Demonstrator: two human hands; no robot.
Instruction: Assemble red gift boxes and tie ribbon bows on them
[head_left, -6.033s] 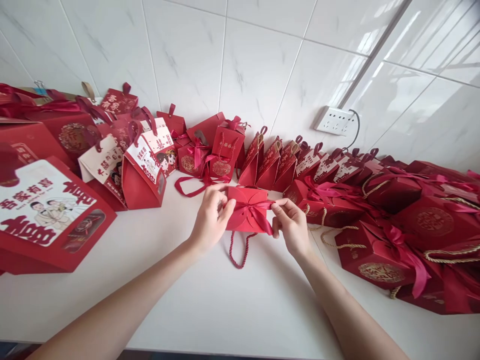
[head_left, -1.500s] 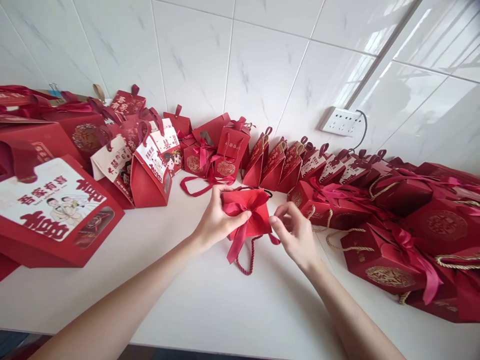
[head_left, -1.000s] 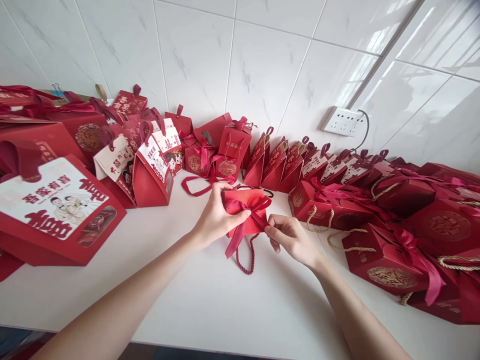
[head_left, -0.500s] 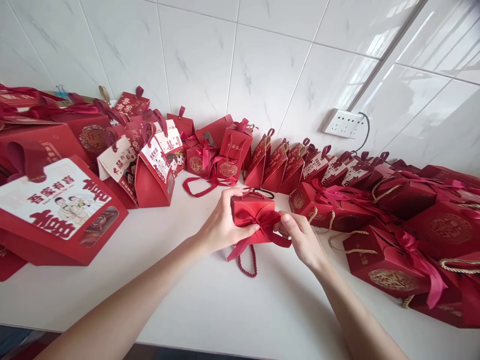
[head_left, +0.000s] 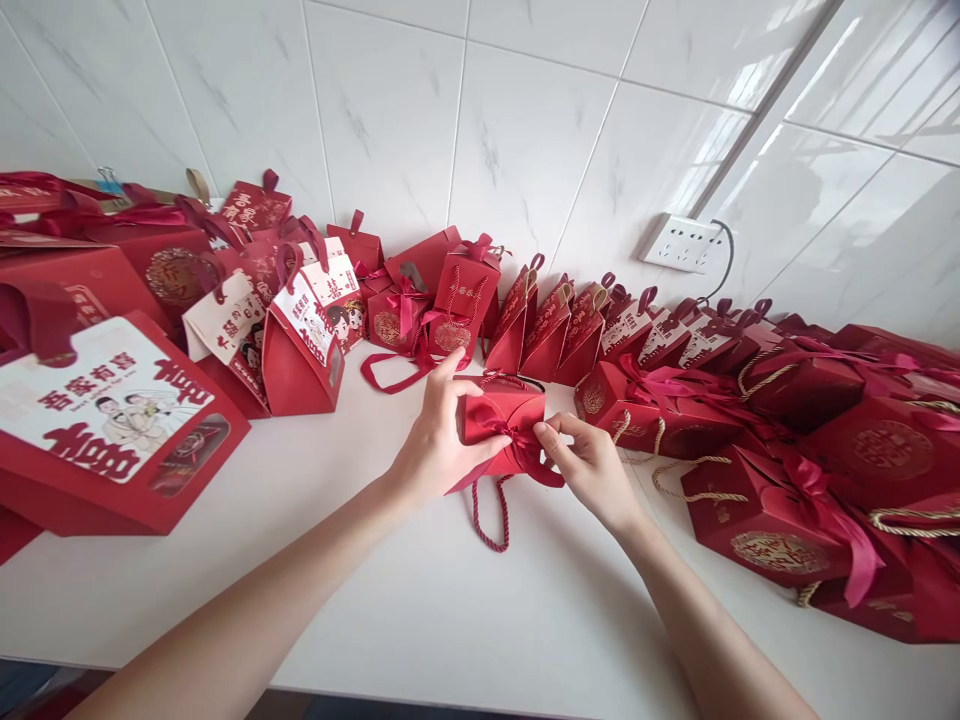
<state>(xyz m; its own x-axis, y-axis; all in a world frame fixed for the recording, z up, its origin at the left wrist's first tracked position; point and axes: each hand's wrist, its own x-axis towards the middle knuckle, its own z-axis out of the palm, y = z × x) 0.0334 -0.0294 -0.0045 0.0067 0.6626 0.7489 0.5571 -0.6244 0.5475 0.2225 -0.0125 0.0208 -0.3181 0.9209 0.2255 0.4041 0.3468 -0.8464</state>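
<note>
A small red gift box [head_left: 501, 412] sits on the white counter [head_left: 420, 580] in the middle of the view. A red satin ribbon [head_left: 525, 450] crosses its front and a red rope handle [head_left: 487, 520] hangs toward me. My left hand [head_left: 435, 440] grips the box's left side, thumb pressed on the ribbon. My right hand [head_left: 589, 465] pinches the ribbon at the box's right front corner.
Several red gift boxes and bags line the tiled wall behind, among them a large printed box [head_left: 112, 420] at left and ribboned boxes [head_left: 765, 510] at right. A white wall socket [head_left: 679, 242] with a cable sits above the row.
Over the past seconds my hands have worked the ribbon on the box, its loose end shifting from the left front to the right. The box has tilted slightly.
</note>
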